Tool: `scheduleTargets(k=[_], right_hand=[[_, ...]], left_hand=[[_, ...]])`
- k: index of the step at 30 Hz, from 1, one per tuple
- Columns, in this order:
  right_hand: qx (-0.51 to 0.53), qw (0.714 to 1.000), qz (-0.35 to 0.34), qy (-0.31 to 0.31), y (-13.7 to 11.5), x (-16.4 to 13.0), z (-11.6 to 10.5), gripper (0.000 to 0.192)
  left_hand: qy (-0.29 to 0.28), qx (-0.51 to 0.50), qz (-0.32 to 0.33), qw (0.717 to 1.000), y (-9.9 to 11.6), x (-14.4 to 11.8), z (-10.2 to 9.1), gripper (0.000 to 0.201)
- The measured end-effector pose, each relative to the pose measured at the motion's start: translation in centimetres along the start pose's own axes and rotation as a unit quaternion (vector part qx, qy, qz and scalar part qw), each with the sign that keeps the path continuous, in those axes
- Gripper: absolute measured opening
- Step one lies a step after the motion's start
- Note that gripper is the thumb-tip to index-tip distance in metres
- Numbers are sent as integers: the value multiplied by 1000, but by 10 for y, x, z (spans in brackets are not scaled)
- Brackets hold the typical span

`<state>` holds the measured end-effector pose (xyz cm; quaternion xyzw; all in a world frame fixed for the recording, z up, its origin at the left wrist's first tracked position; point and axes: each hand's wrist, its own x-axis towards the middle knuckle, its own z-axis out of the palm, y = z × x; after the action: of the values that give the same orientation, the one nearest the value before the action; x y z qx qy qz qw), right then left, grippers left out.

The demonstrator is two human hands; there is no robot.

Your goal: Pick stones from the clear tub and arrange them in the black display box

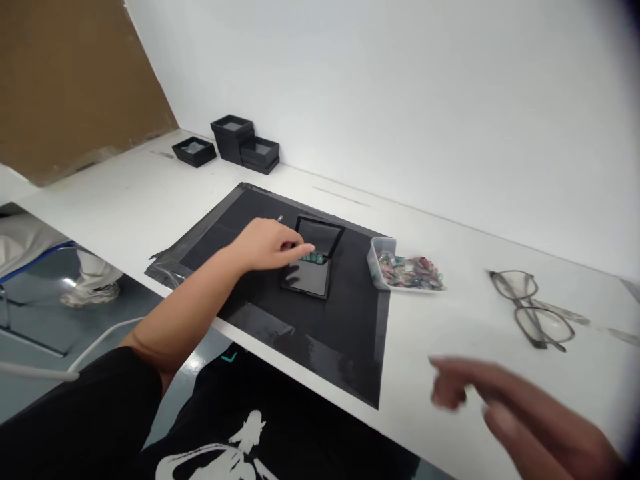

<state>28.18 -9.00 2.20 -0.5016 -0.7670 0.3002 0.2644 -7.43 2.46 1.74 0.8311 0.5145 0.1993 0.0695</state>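
On a black mat [345,333] lies a small black case [320,233], opened flat, with a dark upper panel and a paler, reflective lower panel. A row of green stones [316,257] sits along its middle. My left hand [270,243] is over the case's left side, its thumb reaching across to the stones and its fingers bent. Its fingertips are partly hidden, so anything between them cannot be made out. My right hand [515,407], blurred, hangs over the white table at lower right, holding nothing, with index finger extended, thumb apart and other fingers curled.
Right of the mat, a clear plastic tub [383,267] holds many coloured stones. Beyond it lie eyeglasses [533,303] on the white table [440,327]. Stacked black boxes [233,140] and a separate black box [194,152] stand at the back against the wall. A white cable [100,337] hangs at left.
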Motion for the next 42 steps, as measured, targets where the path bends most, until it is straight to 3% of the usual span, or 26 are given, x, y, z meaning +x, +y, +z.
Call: scheduleTargets(k=[3, 5, 8, 14, 17, 21, 29, 34, 42], right_hand=[[-16, 998, -45, 41, -14, 53, 21, 24], [-108, 987, -104, 53, -23, 84, 44, 30], [-291, 937, -191, 32, -28, 115, 77, 46], [-390, 916, -81, -55, -21, 144, 102, 55], [-385, 919, -48, -64, -17, 152, 104, 53], [-371, 925, -60, -63, -12, 155, 106, 51], [-330, 938, -99, -42, -5, 150, 104, 47], [-310, 949, -57, 5, -8, 142, 104, 50], [-257, 965, -39, 16, -7, 139, 100, 43]], left_hand=[[-27, 4, -76, 997, -13, 2, -9, 47], [-48, -5, -87, 995, -12, 2, -8, 46], [-95, -9, -75, 993, -4, 1, -2, 55], [-179, 2, -67, 982, 3, 1, 1, 66], [-205, 8, -72, 976, 2, 2, -1, 65], [-215, 4, -70, 974, 1, 3, 0, 61], [-203, -24, -41, 978, -2, 1, 0, 50], [-180, -38, -55, 981, -10, 0, -11, 58], [-162, 9, -59, 985, -15, 2, -6, 32]])
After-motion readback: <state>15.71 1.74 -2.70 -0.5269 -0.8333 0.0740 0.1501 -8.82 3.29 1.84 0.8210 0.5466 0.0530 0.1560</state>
